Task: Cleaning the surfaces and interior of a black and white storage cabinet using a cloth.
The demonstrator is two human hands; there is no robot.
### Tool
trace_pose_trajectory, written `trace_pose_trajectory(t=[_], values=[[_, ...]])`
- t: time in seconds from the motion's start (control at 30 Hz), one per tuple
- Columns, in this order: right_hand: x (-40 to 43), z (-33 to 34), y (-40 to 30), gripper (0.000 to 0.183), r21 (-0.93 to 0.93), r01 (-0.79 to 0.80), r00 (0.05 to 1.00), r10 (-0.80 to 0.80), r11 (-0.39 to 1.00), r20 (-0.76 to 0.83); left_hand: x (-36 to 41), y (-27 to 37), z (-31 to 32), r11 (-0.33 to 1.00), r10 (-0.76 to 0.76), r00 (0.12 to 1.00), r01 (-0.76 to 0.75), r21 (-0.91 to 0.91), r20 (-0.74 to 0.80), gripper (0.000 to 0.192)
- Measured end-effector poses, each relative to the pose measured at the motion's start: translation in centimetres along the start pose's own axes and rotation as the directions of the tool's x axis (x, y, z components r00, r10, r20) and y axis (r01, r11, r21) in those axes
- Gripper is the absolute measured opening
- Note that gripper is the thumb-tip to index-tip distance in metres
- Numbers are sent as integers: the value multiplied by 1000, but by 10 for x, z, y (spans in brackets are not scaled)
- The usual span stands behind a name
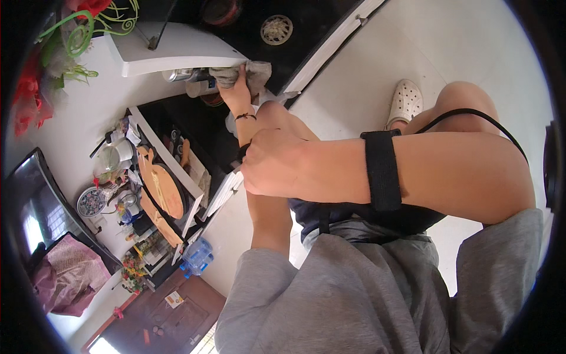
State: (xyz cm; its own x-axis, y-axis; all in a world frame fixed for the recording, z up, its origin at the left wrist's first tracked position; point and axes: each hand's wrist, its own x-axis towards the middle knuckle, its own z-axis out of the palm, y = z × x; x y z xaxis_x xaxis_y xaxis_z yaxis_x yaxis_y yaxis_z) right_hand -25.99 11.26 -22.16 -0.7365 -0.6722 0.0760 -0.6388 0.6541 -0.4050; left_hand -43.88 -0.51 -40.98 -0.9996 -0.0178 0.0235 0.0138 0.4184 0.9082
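Note:
My left hand reaches forward and grips a crumpled grey cloth, with the thumb laid over it. The cloth is against the front edge of a white curved shelf, above a black surface. Under the shelf, beside the cloth, stand a shiny metal container and a pale cylindrical container. My right hand is curled, with its back towards me, and overlaps my left forearm near a black wristband. Its fingertips are hidden, so I cannot tell whether it holds anything.
A translucent plastic bag lies by my left knee. A round patterned item sits on the black top. To the left are a cluttered cabinet with a wooden board, a television, a blue water bottle and a brown door.

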Motion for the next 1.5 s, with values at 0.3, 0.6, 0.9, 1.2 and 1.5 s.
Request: trace_pose_trajectory(t=[0.3,0.6,0.9,1.2,1.5], values=[[-11,4,0,3,16,-57,996,58,998,-69,-38,-24,-19,970,-126,990,110,-218,-61,67],[-8,6,6,4,24,-68,991,71,997,-112,-49,25,-9,989,-9,998,0,-149,-57,85],[-5,5,7,5,21,-75,989,77,997,-124,-13,15,-12,998,-68,989,65,23,135,85],[-2,6,7,6,12,-60,993,61,998,-100,5,17,4,910,46,999,-41,414,-3,89],[8,8,7,8,-4,-27,992,26,1000,-126,3,25,1,704,184,982,-154,694,31,64]])
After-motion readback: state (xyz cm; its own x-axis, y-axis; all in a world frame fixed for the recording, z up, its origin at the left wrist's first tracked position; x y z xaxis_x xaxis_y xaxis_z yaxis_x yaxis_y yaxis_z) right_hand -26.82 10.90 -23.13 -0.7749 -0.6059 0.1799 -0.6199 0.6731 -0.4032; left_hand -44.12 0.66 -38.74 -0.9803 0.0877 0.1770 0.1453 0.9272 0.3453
